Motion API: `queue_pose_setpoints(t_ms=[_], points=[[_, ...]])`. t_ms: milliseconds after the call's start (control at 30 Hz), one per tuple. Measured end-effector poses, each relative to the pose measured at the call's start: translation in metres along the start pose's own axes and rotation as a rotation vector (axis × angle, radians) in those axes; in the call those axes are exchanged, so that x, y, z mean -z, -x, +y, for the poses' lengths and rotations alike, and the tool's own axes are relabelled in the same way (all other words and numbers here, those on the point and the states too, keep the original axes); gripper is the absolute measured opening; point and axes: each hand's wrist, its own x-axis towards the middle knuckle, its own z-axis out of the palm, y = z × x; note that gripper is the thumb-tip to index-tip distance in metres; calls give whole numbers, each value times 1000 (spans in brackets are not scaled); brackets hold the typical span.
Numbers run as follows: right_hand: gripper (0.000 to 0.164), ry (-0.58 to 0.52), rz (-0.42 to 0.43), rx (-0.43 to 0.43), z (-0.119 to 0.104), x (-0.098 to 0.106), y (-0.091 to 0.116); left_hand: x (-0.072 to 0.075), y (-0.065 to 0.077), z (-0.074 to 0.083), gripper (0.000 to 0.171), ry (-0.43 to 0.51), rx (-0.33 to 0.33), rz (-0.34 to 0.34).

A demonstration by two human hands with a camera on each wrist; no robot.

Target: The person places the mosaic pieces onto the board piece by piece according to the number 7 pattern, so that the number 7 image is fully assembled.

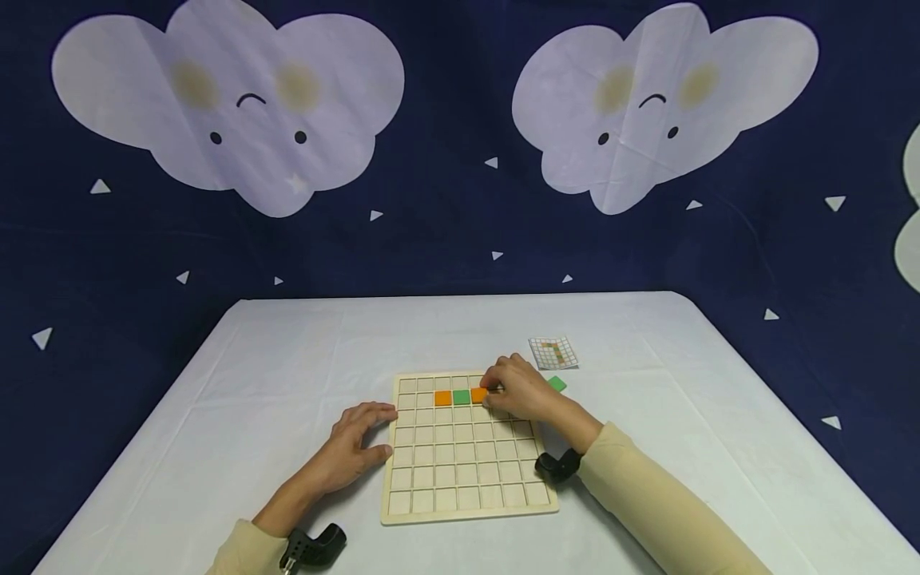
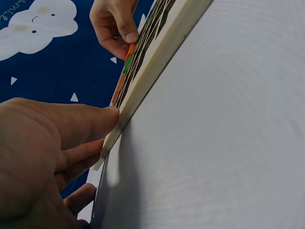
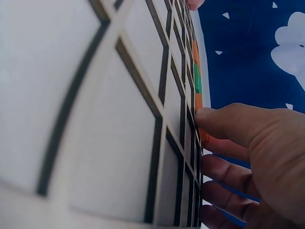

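A pale wooden grid board (image 1: 455, 477) lies on the table in the head view. In one of its upper rows sit an orange tile (image 1: 442, 398) and a green tile (image 1: 461, 397), side by side. Just right of the green one, my right hand (image 1: 523, 389) pinches an orange square tile (image 1: 477, 395) between thumb and fingers, partly covering it. In the right wrist view, the thumb (image 3: 224, 121) lies against orange, with the fingers behind. My left hand (image 1: 352, 447) touches the board's left edge, thumb and fingers spread; the left wrist view shows the thumb (image 2: 90, 125) against that edge.
A small pattern card (image 1: 553, 353) with a coloured grid lies beyond the board's upper right. Another green tile (image 1: 557, 384) shows behind the right wrist. White cloth (image 1: 287, 351) covers the table, and a dark blue cloud-printed curtain (image 1: 453, 239) hangs behind it.
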Motion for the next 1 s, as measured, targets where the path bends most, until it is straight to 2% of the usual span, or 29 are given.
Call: queue_pose_setpoints(t_ms=[700, 1000], points=[[20, 10, 15, 17, 1, 0, 0, -2, -1, -2, 45, -9, -8, 9], [28, -32, 35, -26, -2, 10, 6, -2, -1, -2, 44, -15, -8, 4]])
